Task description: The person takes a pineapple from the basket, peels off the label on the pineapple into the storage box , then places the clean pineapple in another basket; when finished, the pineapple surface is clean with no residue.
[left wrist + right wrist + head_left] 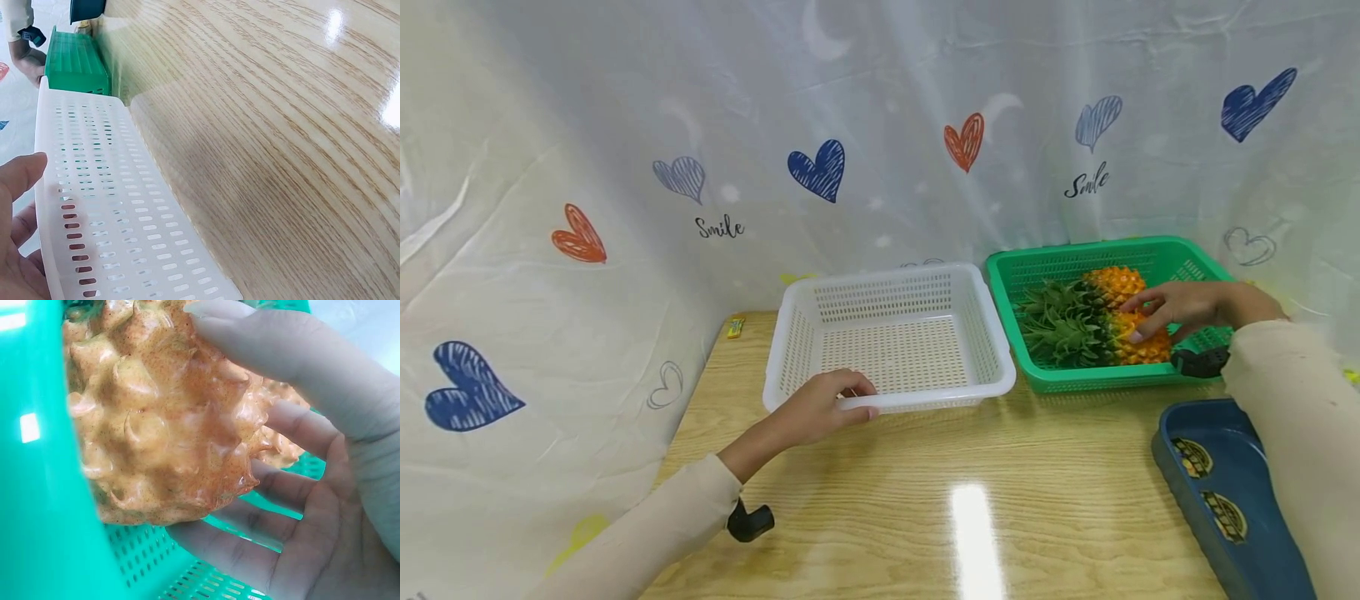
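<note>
My left hand [820, 408] grips the near rim of a white plastic basket [895, 354], thumb outside the wall and fingers inside. No item shows within this basket. To its right, a green basket [1075, 382] holds two pineapples with leafy crowns pointing left. Reaching into the green basket, my right hand [1195, 307] holds the nearer pineapple [1152, 346]. In the right wrist view, its thumb lies over the bumpy orange pineapple [162, 425], with the fingers curving beneath. The farther pineapple [1116, 282] lies just behind, partly covered by the hand.
A dark blue tray [1247, 467] with round labels stands at the right, partly hidden by the right sleeve. A small yellow packet [735, 327] lies by the table's left edge. Behind the baskets hangs a curtain [895, 83] printed with hearts.
</note>
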A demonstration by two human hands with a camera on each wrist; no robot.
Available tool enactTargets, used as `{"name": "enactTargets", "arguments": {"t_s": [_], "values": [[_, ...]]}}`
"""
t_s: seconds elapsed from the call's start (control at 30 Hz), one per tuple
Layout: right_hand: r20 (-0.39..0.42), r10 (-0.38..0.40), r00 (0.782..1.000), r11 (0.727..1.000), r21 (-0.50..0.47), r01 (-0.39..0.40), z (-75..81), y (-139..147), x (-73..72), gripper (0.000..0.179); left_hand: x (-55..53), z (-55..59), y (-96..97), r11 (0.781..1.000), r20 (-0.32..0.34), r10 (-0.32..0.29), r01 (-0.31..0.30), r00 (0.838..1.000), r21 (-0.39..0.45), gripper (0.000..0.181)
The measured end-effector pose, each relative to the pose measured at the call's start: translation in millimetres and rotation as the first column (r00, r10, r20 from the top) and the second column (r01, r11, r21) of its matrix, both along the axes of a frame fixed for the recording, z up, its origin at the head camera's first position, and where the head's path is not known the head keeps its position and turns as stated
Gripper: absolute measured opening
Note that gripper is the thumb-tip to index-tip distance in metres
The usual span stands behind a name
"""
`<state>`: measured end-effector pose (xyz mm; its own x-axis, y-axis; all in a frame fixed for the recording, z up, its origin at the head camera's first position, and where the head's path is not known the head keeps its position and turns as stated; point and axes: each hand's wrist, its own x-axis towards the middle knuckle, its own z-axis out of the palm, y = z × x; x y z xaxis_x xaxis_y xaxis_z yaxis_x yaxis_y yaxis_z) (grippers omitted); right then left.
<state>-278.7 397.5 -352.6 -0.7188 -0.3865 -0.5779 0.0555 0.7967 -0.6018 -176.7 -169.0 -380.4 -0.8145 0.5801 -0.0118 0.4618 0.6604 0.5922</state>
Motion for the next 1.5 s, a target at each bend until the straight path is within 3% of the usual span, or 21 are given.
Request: {"name": "enactTargets", "arguments": {"t_s": [0.37, 0.7, 0.9, 1.07, 1.23, 1.5], "values": [[0.002, 0.008, 1.0, 1.0, 0.01, -0.008, 2.0, -2.1, -0.9, 0.088, -1.8, -2.4, -1.4, 1.0, -0.001, 0.001, -0.001, 1.0, -0.007, 0.024], [-0.092, 0.007, 0.996, 0.999, 0.043, -0.003, 4.2, 1.8, 0.5, 0.082, -3.7, -0.8, -0.6, 1.0, 0.011, 0.003, -0.003, 1.0, 0.005, 0.022], [-0.196, 0.018, 0.98, 1.0, 0.027, -0.012, 14.3, 2.8, 2.7, 0.077, -6.0, -0.6, -0.9, 1.0, 0.006, 0.0, 0.0, 1.0, -0.004, 0.028], [-0.311, 0.023, 0.95, 0.999, 0.034, -0.013, 25.6, -2.0, 3.9, 0.072, -8.0, 2.3, -2.3, 1.0, 0.011, -0.003, 0.003, 1.0, -0.017, 0.036], [-0.438, 0.026, 0.898, 0.999, 0.052, -0.004, 41.7, -12.3, 8.8, 0.064, -9.8, 7.4, -5.2, 1.0, 0.011, -0.013, 0.013, 1.0, -0.014, 0.039], [-0.578, 0.058, 0.814, 0.997, 0.08, -0.014, 69.0, -48.6, 23.4, 0.061, -8.8, 17.5, -8.5, 1.0, -0.096, -0.007, 0.006, 0.995, -0.008, 0.047]]}}
